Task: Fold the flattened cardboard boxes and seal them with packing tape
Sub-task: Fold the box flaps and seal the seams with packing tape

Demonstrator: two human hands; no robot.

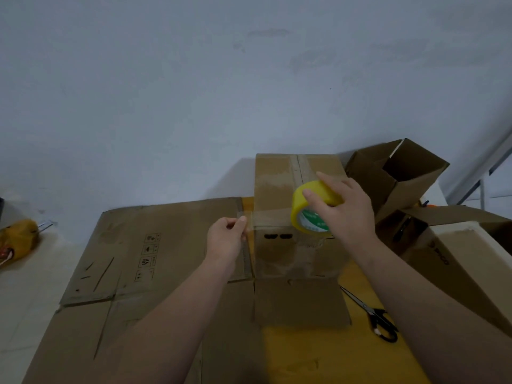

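A folded brown cardboard box [277,187] stands in front of me, its top seam taped. My right hand [349,209] grips a yellow roll of packing tape [307,210] above the box's near top edge. My left hand [225,239] pinches the free end of a clear tape strip [266,216] that stretches from the roll leftward past the box's left side. A flattened cardboard box [155,253] lies on the table to the left, and another flat sheet [83,342] lies under it nearer me.
Black-handled scissors [376,317] lie on the yellow table [299,356] right of the box. An open box [399,173] stands at the back right, with a long box [454,261] below it. A yellow bag [19,239] lies on the floor at far left. A wall stands behind.
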